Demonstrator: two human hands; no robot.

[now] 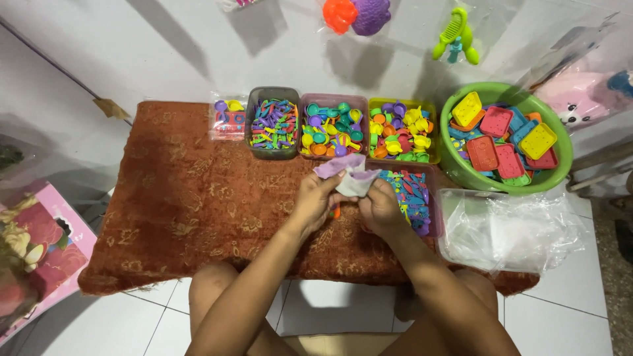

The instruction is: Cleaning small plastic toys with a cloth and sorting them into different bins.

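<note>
From the head camera, the left hand (315,201) and the right hand (381,206) both pinch a small soft purple-and-white pouch (347,173), fingers closed on it, over the middle of the rust-red patterned cloth (191,191). Far behind it stand clear plastic boxes of tiny bright toys (333,126). On the right sits a round green plastic bowl (461,170) of coloured trays, with a clear plastic bag (508,227) near it.

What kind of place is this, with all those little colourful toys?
It looks like a home floor used for sorting or packing small toys. A person sits on white tiles at a rust-red mat, with tubs of tiny plastic toys, a green basin of trays and clear bags.
</note>
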